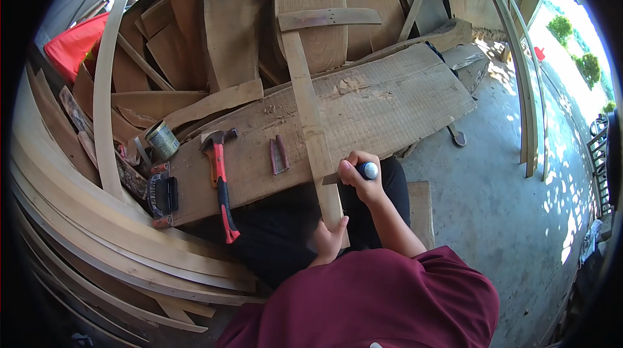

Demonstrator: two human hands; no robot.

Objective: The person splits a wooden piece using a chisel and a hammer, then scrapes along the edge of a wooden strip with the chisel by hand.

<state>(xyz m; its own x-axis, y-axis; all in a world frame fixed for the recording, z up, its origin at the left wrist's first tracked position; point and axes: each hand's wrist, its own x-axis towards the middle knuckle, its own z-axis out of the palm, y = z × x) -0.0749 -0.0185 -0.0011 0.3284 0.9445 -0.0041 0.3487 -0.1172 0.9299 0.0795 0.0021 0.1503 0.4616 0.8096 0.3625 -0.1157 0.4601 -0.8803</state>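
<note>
Shirt (363, 302): plain maroon, matte soft-looking fabric, loose cut, creased around the right shoulder. Right sleeve (461, 280) is the same maroon and stops short of the forearm (397, 228), which is bare. Small white spot (375, 345) on the shirt front, cut off by the frame edge, can't read it. Trousers (394, 195): black, plain, detail lost in shadow. Left hand (329, 239) and right hand (361, 177) both bare; left forearm mostly hidden behind the shirt.
</note>
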